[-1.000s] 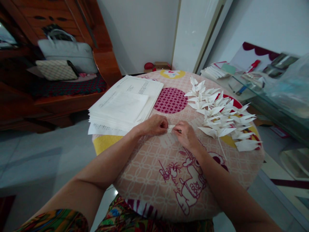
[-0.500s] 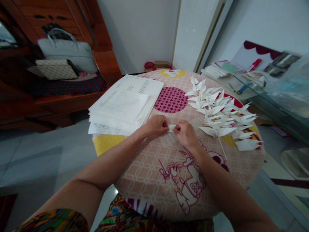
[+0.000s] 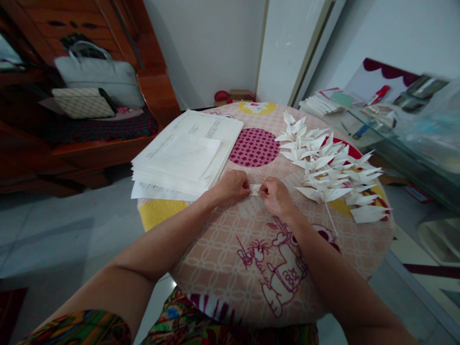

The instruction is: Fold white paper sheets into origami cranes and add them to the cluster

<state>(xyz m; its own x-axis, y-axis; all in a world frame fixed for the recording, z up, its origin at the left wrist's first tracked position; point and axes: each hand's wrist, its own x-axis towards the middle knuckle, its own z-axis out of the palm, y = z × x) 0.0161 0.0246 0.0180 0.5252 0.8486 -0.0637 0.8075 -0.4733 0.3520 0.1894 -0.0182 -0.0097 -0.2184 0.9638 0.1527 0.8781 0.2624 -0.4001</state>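
Note:
My left hand [image 3: 232,185] and my right hand [image 3: 275,195] meet at the middle of a round table [image 3: 223,258] covered with a pink patterned cloth. Both are closed in a pinch on a small folded piece of white paper [image 3: 255,189] held between them just above the cloth. A pile of several folded white paper cranes [image 3: 328,167] lies to the right of my right hand. A thick stack of white printed sheets [image 3: 187,155] lies to the left, just beyond my left hand.
A wooden bench [image 3: 89,139] with a grey bag [image 3: 100,79] and a quilted pouch [image 3: 82,103] stands at the left. A glass-topped table [image 3: 395,139] with papers, pens and a plastic bag is at the right. Tiled floor lies below left.
Both hands stay pinched on the small paper; the right hand has edged slightly up toward the left one. Nothing else has moved.

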